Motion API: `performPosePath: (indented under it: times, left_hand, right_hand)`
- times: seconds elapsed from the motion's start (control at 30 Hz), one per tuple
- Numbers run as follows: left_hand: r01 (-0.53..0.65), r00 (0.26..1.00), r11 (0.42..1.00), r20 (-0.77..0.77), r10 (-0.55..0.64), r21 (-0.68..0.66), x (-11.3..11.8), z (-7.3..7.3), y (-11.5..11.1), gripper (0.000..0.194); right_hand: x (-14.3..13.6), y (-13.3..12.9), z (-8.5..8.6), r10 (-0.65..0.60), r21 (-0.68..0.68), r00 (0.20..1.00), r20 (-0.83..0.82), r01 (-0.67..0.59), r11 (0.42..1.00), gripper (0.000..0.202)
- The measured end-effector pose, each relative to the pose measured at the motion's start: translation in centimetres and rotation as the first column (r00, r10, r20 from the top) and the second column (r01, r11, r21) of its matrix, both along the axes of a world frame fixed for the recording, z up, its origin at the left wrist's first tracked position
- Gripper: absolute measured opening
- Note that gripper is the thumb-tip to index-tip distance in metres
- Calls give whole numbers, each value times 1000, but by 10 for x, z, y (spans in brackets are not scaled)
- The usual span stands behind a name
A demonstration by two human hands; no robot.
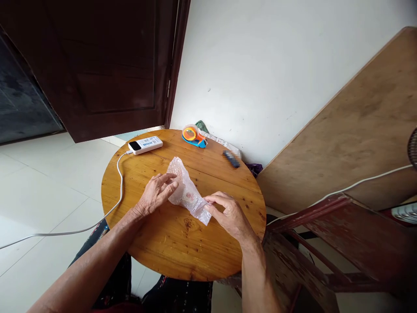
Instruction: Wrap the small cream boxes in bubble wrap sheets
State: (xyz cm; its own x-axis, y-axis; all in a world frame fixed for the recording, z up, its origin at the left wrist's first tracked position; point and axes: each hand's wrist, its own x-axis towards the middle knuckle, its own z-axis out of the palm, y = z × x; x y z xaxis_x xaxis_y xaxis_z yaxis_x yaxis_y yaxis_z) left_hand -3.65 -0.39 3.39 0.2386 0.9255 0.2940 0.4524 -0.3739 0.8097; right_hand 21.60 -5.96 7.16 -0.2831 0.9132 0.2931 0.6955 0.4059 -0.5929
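A piece of clear bubble wrap lies diagonally across the middle of the round wooden table, folded round something small and reddish that shows faintly through it. My left hand rests on the upper left part of the wrap, fingers apart and extended over it. At the lower right end of the wrap, my right hand pinches the narrow, crumpled edge between thumb and fingers.
On the table's back left is a white power bank with a white cable running off left. An orange and blue tape dispenser stands at the back, a dark blurred object right of it. A wooden chair is at right.
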Motion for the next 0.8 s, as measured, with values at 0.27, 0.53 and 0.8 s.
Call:
performPosePath:
  times: [0.27,0.53,0.8]
  left_hand:
    - [353,905,930,290,-311,-105,-8,21,-14,45]
    - [398,908,849,21,-418,-348,-16,26,-28,26]
    - [311,809,933,-465,-359,-180,6,19,-47,18]
  right_hand:
    - [-5,-7,4,-206,143,974,-93,218,965,17]
    - [-64,-17,31,202,121,977,-69,-192,974,23]
    - [-57,-27,17,127,-145,960,251,-93,985,25]
